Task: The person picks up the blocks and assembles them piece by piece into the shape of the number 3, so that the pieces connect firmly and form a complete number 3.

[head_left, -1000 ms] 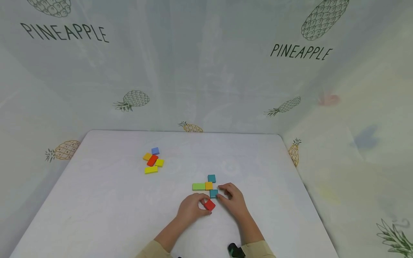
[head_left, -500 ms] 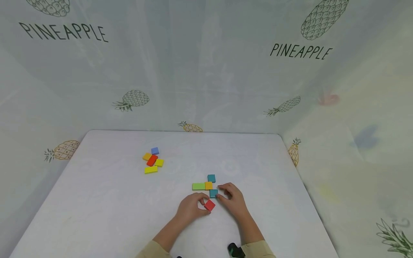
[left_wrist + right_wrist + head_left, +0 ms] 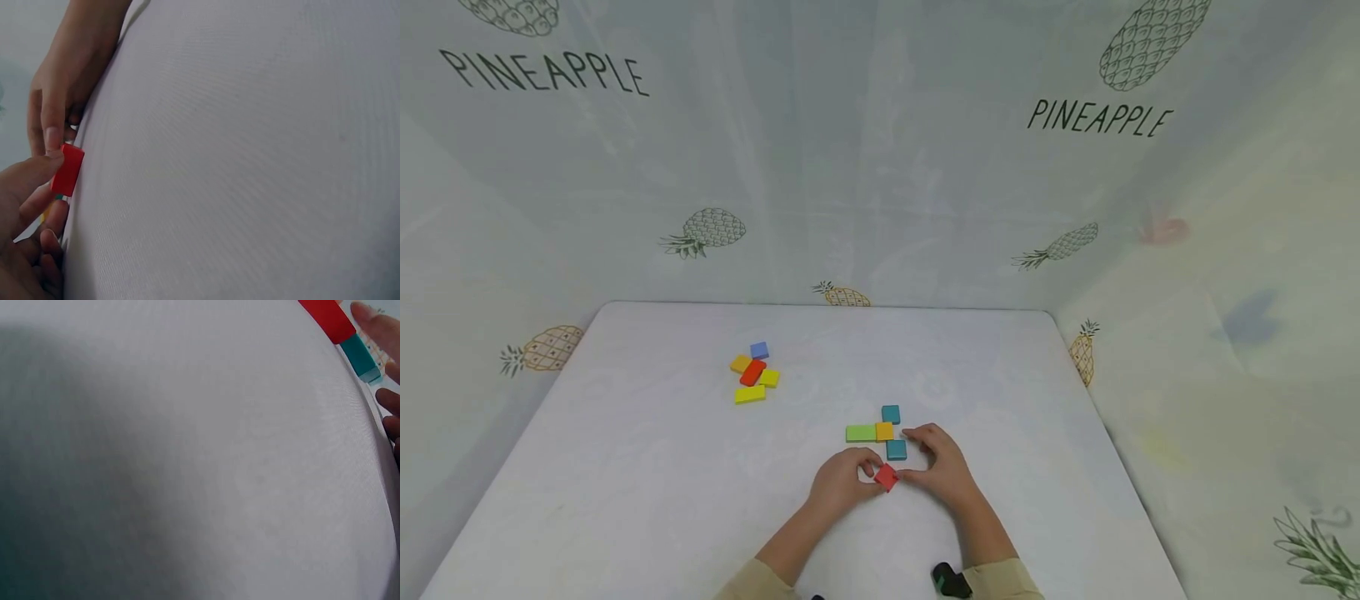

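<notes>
In the head view my left hand (image 3: 842, 483) pinches a small red block (image 3: 886, 477) between thumb and fingers. The left wrist view has the thumb on one face of that red block (image 3: 67, 170). My right hand (image 3: 943, 468) is just to the right, fingers apart; its thumb tip is at the red block's right corner, and contact is hard to tell. Just beyond the red block lies a teal block (image 3: 896, 450). An orange block (image 3: 884, 432) sits behind it, with a light green block (image 3: 861, 433) against its left side and another teal block (image 3: 891, 414) farther back.
Farther left on the white table (image 3: 647, 467) is a loose group: a blue block (image 3: 759, 350), an orange block (image 3: 741, 364), a red block (image 3: 752, 372) and two yellow blocks (image 3: 750, 395). A pineapple-print cloth (image 3: 880, 167) hangs behind the table.
My right thumb has moved from the near teal block down to the red block's right corner. The left hand and the blocks have hardly shifted.
</notes>
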Available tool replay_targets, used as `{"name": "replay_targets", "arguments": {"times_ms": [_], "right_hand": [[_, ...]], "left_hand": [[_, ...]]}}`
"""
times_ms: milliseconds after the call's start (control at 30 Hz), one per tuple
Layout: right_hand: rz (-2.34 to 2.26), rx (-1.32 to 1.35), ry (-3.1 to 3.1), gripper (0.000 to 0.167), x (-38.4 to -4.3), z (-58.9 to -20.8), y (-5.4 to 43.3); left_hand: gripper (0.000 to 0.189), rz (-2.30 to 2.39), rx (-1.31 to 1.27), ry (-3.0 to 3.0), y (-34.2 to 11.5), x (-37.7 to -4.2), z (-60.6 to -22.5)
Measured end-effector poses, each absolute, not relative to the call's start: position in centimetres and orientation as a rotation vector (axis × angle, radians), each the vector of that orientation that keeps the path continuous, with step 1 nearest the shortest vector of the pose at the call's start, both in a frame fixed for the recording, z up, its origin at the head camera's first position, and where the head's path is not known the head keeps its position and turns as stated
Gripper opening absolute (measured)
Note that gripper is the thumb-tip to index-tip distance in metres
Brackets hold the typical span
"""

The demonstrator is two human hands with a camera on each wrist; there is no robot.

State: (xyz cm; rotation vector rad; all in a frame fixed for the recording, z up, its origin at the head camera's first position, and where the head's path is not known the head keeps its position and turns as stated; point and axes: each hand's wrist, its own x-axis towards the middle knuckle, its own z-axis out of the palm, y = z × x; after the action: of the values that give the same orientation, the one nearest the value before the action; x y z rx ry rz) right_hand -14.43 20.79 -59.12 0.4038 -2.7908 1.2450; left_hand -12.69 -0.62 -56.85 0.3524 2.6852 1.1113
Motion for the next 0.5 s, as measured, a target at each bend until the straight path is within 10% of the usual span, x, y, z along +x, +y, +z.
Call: {"name": "replay_targets", "arguments": {"times_ms": [500], "right_hand": [[1.303,0.39,-2.775,0.053,-14.43,-58.8,20.95]], "left_hand": [[0.027,1.005,0.281,2.738,0.16,-12.88,-56.5]]}}
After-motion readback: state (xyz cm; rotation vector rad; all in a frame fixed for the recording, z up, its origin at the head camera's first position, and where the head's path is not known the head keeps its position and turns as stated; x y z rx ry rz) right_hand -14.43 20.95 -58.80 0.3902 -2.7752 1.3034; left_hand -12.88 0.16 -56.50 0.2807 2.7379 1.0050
